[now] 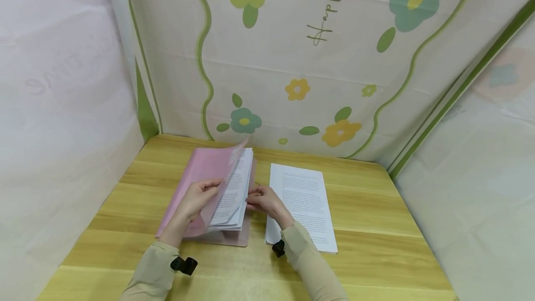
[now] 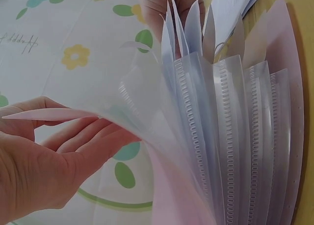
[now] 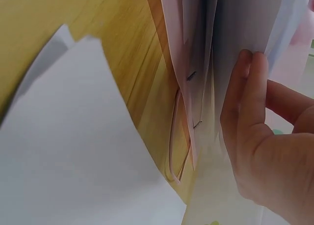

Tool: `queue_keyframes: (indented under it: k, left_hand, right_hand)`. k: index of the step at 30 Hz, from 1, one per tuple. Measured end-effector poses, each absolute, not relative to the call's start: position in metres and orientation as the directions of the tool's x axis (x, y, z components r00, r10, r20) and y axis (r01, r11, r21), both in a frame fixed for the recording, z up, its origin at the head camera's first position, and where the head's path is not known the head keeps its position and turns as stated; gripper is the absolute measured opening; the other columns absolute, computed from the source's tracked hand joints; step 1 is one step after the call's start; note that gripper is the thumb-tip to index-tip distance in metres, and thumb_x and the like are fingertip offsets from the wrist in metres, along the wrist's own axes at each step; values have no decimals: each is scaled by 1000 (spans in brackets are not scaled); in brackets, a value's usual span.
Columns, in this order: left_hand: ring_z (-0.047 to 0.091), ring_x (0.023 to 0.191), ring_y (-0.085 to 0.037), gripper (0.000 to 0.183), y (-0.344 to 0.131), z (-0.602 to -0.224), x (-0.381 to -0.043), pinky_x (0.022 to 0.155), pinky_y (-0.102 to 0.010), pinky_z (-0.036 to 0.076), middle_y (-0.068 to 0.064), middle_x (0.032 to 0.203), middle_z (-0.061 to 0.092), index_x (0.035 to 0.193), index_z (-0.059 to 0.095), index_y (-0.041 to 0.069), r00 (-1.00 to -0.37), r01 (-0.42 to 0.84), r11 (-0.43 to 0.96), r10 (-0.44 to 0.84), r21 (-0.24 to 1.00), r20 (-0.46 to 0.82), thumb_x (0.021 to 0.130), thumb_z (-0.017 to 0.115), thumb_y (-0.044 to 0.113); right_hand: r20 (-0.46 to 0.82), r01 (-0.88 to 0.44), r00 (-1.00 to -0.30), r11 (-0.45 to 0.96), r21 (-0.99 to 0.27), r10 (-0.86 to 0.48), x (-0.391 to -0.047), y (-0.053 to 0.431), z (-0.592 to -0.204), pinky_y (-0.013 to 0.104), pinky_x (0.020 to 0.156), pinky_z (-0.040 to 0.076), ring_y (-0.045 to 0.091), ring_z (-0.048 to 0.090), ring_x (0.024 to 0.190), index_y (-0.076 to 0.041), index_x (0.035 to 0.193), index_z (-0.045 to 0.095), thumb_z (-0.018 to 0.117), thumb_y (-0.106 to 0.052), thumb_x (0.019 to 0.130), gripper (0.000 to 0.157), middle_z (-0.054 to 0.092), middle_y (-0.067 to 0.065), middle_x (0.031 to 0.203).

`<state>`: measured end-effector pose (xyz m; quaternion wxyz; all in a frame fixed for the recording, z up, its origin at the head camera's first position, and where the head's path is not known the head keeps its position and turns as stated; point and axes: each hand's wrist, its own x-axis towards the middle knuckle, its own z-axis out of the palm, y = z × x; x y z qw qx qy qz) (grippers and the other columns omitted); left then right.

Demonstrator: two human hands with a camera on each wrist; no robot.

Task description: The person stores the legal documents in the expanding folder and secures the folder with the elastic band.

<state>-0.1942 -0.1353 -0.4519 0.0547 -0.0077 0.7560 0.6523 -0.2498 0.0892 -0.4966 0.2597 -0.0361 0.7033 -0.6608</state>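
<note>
A pink expanding file folder [image 1: 213, 161] lies on the table with its front cover lifted. My left hand [image 1: 199, 201] pinches the cover's free edge between thumb and fingers, as the left wrist view shows [image 2: 64, 151]. Inside stand clear plastic pockets [image 2: 228, 112] filled with printed papers [image 1: 236, 185]. At the papers' right edge is my right hand [image 1: 265, 200], its bent fingers pinching some sheets [image 3: 245, 18]. A thin elastic cord [image 3: 172, 136] loops from the folder's back cover. How many sheets the right hand holds is hidden.
A stack of printed papers [image 1: 303, 203] lies just right of the folder, under the right forearm. The wooden table [image 1: 368, 217] meets a flower-patterned cloth wall [image 1: 271, 59] at the back, with pale cloth walls at both sides.
</note>
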Motion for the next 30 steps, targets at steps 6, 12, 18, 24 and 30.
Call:
queue_keyframes:
  k: [6, 12, 18, 24, 30]
  left_hand:
    - [43, 140, -35, 42, -135, -452, -195, 116, -49, 35, -28, 145, 49, 138, 51, -10, -993, -81, 139, 71, 987, -92, 98, 46, 2]
    - [43, 139, -35, 41, -134, -452, -195, 116, -48, 36, -29, 145, 50, 137, 51, -11, -993, -82, 137, 71, 987, -92, 98, 47, 1]
    - [43, 140, -36, 41, -134, -453, -195, 116, -49, 35, -29, 145, 49, 137, 51, -11, -993, -83, 131, 69, 988, -93, 98, 47, 1]
    - [42, 141, -37, 41, -135, -453, -195, 117, -50, 35, -29, 145, 49, 137, 51, -11, -994, -83, 137, 65, 987, -93, 97, 47, 0]
    - [41, 141, -37, 41, -136, -454, -195, 117, -51, 34, -29, 145, 49, 137, 51, -11, -994, -87, 145, 57, 986, -96, 97, 47, 1]
  right_hand:
    - [-320, 292, -861, 131, -947, -396, -251, 88, -498, 30, 84, 60, 5, 66, 73, 15, 118, 55, 61, 5, 91, 30, 68, -1, 82]
    - [-319, 293, -864, 127, -948, -390, -250, 87, -498, 28, 81, 60, 7, 67, 74, 13, 118, 56, 61, 6, 91, 28, 68, 0, 84]
    - [-323, 298, -864, 126, -946, -386, -250, 87, -498, 28, 82, 60, 8, 68, 76, 12, 118, 57, 62, 4, 91, 29, 68, 1, 85]
    - [-322, 280, -873, 164, -946, -367, -249, 91, -496, 25, 79, 60, 8, 69, 77, 10, 119, 59, 67, -3, 91, 33, 71, 7, 94]
    - [-317, 266, -886, 191, -945, -338, -248, 98, -493, 26, 79, 60, 9, 69, 75, 10, 122, 59, 68, -5, 90, 36, 71, 9, 95]
